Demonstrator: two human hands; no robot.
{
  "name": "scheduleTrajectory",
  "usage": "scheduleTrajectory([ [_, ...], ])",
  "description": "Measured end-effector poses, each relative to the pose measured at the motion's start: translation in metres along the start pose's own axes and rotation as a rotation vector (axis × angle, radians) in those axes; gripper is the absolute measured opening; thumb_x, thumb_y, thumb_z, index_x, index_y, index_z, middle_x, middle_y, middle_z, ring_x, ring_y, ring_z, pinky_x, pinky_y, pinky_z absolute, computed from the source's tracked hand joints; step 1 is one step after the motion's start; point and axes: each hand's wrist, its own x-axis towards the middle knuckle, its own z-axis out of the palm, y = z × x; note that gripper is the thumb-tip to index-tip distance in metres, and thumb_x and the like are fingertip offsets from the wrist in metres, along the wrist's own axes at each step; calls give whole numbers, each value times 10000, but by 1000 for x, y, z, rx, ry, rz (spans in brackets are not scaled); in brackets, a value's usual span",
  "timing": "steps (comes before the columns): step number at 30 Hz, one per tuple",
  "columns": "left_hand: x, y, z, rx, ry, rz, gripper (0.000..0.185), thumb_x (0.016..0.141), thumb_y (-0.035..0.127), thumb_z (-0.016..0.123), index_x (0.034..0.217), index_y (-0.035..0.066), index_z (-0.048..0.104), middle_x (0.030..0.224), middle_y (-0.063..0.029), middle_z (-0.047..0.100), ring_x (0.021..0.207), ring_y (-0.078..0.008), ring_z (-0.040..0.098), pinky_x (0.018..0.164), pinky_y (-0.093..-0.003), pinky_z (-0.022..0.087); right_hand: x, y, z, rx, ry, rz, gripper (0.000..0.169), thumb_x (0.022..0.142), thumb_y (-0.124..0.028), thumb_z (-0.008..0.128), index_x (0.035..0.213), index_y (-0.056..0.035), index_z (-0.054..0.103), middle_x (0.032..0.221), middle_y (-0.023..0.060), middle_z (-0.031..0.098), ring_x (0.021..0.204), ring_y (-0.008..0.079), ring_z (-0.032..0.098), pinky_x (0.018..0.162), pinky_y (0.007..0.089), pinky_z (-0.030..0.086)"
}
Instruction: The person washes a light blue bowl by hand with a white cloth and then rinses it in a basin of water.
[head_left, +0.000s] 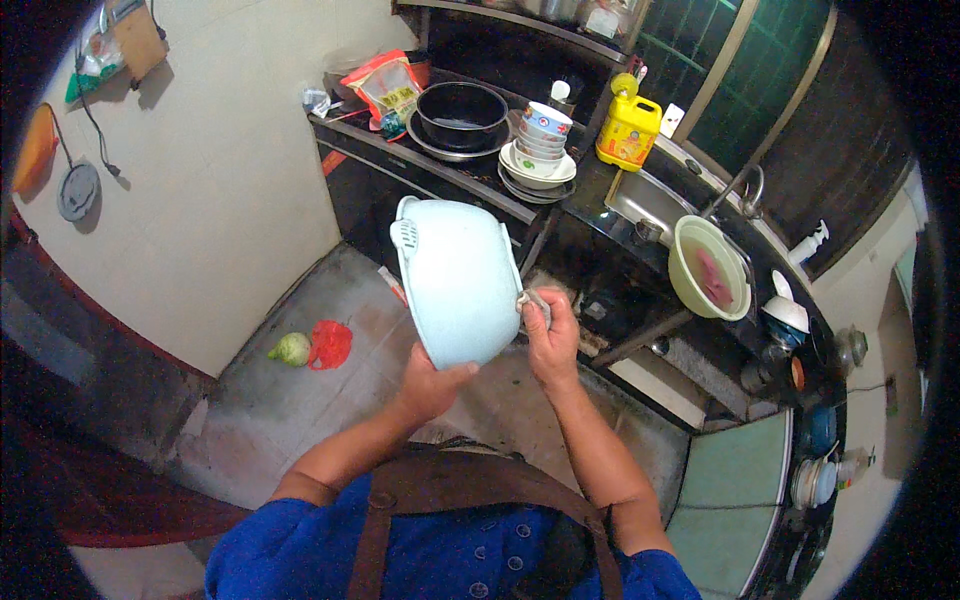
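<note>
A pale blue basin (457, 277) is tipped on its side in front of me, its smooth outer wall facing up towards the camera. Slots pierce the rim's lug at its upper left. My left hand (431, 382) grips the lower rim, thumb on the outside and the other fingers hidden behind. In my right hand (551, 337) is a bunched greyish cloth (535, 306), pressed against the basin's base at the right. The inside of the basin is out of sight.
Stacked bowls (541, 146) and a black pot (462, 112) stand on the counter ahead. A yellow jug (630, 127) is beside the steel sink (649, 196). At the right, a pale green basin (682, 266) holds water and something pink. A round green vegetable (291, 349) and a red plastic bag (330, 345) lie on the floor.
</note>
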Motion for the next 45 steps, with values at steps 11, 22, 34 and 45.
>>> scheduleTrajectory([
  [11, -2, -20, -13, 548, -149, -22, 302, 708, 8, 599, 1005, -20, 554, 910, -78, 613, 830, -143, 572, 783, -281, 428, 28, -17, 13, -149, -32, 253, 209, 843, -218, 524, 824, -13, 489, 707, 128, 545, 634, 209, 537, 584, 331, 420],
  [22, 14, 12, -12, -742, 7, -231, 614, 633, -73, 533, 1221, -9, 368, 1157, -146, 492, 1058, -281, 495, 922, -421, 384, -18, 10, 0, 19, -84, -184, 184, 765, 33, 541, 939, -14, 500, 917, 112, 525, 848, 198, 516, 783, 291, 407],
  [34, 7, -2, -7, -105, -17, -27, 364, 705, -30, 572, 1063, 2, 514, 1003, -100, 579, 919, -213, 559, 802, -341, 427, 8, -6, 16, 74, 67, 111, 135, 821, -139, 562, 833, -21, 498, 789, 58, 532, 700, 128, 491, 649, 271, 416],
  [45, 3, -35, -53, 523, -513, 4, 382, 729, 129, 649, 1074, 18, 529, 972, -108, 590, 912, -192, 557, 813, -329, 413, 12, 5, 21, 206, 16, 352, 182, 804, -149, 584, 898, -17, 504, 789, 31, 545, 719, 95, 487, 648, 253, 423],
])
